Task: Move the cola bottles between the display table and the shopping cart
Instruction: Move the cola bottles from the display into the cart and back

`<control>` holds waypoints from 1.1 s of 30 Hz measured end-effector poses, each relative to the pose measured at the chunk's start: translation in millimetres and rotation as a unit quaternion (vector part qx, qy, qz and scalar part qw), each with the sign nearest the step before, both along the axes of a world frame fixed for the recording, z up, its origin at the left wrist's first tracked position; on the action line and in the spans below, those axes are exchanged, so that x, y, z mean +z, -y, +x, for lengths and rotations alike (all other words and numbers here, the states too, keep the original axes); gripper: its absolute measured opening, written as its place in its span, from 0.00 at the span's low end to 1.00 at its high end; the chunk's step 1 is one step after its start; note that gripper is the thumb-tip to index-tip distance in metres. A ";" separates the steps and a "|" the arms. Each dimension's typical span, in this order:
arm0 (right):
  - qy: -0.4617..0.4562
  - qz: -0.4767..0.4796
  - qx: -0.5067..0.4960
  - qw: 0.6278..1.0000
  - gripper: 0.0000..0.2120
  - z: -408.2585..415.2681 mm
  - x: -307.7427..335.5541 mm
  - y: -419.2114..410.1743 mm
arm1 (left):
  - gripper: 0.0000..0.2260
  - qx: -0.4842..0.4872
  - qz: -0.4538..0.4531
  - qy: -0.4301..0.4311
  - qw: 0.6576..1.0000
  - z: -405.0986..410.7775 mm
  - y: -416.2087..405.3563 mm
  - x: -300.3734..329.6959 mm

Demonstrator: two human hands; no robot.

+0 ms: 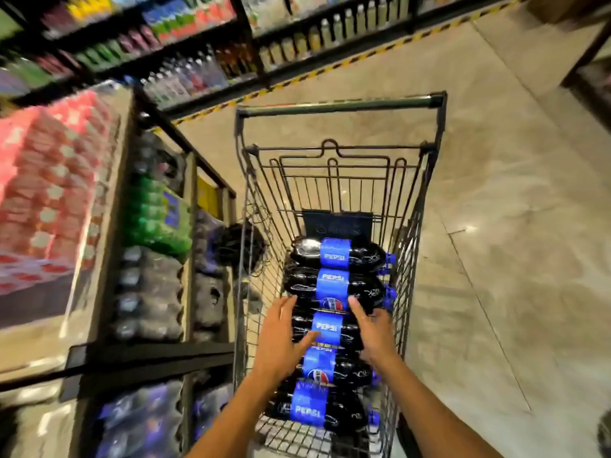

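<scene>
1. On the left side, the display table [109, 226] was blurred; its packs of red cans [49, 193] and wrapped green and dark bottles [148, 252] were hard to make out, and the lower packs were cut off by the frame edge.
2. The far shelves [165, 44] with drinks were also smeared, so no labels could be read there.
3. The shopping cart [340, 105] was made of thin dark metal wire in a grid, with a green bar across its far end. It stood on a smooth grey floor [512, 226], just beside the display table.
4. Inside the cart lay five cola bottles [334, 285] on their sides, in one row from far to near. They were dark, glossy plastic with blue labels and blue caps pointing to the right.
5. The left hand [281, 338] lay on the left part of the third bottle, fingers straight and a little spread, thumb across the label.
6. The right hand [372, 328] touched the right part of the same bottle; whether its fingers curled round it I could not tell.
</scene>
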State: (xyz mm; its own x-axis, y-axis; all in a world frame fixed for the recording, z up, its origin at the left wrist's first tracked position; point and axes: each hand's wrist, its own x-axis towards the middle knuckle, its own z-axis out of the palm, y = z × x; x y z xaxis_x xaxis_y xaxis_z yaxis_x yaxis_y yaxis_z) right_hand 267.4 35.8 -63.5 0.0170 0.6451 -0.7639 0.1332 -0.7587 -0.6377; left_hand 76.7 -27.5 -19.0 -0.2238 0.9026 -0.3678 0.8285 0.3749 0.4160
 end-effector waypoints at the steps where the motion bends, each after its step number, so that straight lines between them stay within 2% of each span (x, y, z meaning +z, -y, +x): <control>1: -0.008 -0.009 -0.032 0.999 0.34 -3.2 -4.2 -12.2 | 0.42 -0.017 0.002 -0.002 1.000 -7.2 -16.7 -9.7; 3: -0.004 -0.062 -0.084 0.995 0.49 -12.6 -31.1 -28.3 | 0.42 -0.067 0.012 -0.008 0.998 -21.6 -51.3 -38.9; 7: 0.035 -0.130 -0.140 0.981 0.68 -40.3 -92.3 -56.4 | 0.47 -0.152 -0.014 -0.053 0.987 -48.5 -112.3 -101.2; 12: 0.072 -0.178 -0.246 0.950 0.74 -79.6 -148.5 -80.4 | 0.52 -0.232 -0.083 -0.127 0.961 -67.6 -146.6 -168.5; 16: 0.138 -0.169 -0.325 0.920 0.81 -90.2 -232.0 -84.2 | 0.55 -0.233 -0.040 -0.152 0.960 -71.7 -144.2 -197.1; 21: 0.152 -0.101 -0.447 0.876 0.76 -108.3 -206.7 -96.6 | 0.57 -0.261 -0.050 -0.172 0.948 -68.9 -161.3 -190.0; 24: 0.117 -0.111 -0.506 0.847 0.83 -105.1 -194.2 -104.3 | 0.56 -0.298 -0.057 -0.186 0.935 -68.9 -163.2 -190.0; 25: 0.114 -0.126 -0.513 0.841 0.84 -104.7 -187.4 -106.9 | 0.55 -0.309 -0.053 -0.194 0.930 -68.5 -160.5 -190.7; 26: 0.112 -0.137 -0.516 0.838 0.80 -103.2 -178.1 -108.8 | 0.54 -0.316 -0.050 -0.201 0.926 -67.5 -157.5 -190.3; 28: 0.134 -0.125 -0.496 0.849 0.68 -102.2 -173.4 -107.5 | 0.53 -0.304 -0.042 -0.191 0.932 -65.0 -146.9 -198.5; 33: 0.152 -0.082 -0.433 0.885 0.59 -101.2 -164.7 -91.0 | 0.51 -0.244 -0.067 -0.108 0.961 -53.4 -119.1 -202.4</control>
